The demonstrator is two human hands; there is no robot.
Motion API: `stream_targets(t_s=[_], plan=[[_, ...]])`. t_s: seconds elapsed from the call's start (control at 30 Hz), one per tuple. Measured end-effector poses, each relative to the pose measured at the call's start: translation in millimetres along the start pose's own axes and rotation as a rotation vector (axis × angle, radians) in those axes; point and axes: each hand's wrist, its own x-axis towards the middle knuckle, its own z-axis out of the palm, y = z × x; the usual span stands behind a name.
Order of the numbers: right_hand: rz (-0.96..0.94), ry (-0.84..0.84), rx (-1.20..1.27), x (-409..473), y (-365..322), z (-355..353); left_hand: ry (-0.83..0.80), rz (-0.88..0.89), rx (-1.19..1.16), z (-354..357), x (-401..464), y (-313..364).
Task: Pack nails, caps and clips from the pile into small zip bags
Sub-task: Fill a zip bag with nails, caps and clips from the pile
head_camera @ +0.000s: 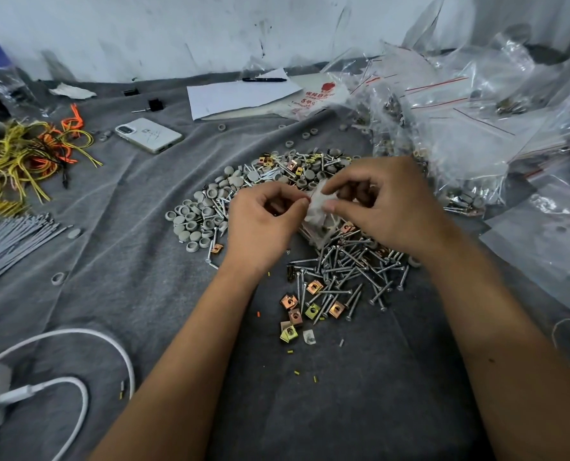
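1 head-worn camera looks forward and down – close over both forearms – at a grey cloth (117, 261), with a white wall (177, 28) behind.

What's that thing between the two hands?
A small clear zip bag, pinched by the left hand and the right hand above the pile of nails, in the head view.

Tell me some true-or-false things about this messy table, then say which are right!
1. Both hands hold a small bag above the pile. True: left hand, right hand.
2. The phone lies face up. False: its back and camera show.
3. The grey caps lie left of the nails. True.
4. The pen lies among the yellow wires. False: it rests on white paper.
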Motion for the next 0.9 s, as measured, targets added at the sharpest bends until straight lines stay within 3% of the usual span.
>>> stream_targets(t_s=[0.13, 0.4, 0.63, 0.73, 0.9], plan=[[0.079, 0.154, 0.055, 0, 7, -3, 0.051, -0.015, -0.028, -5, 2, 1], [0.105, -0.339, -0.274, 2, 18, 11, 0.147, -0.068, -0.113, -9, 4, 3], [0.149, -0.47, -0.226, 1, 14, 9, 0.119, -0.095, -0.122, -9, 2, 6], [0.155, -0.424, -0.194, 0, 15, 10, 0.117, -0.098, -0.121, -9, 2, 7], [0.188, -0.166, -0.052, 0, 17, 8, 0.125, -0.11, -0.125, -9, 1, 8]])
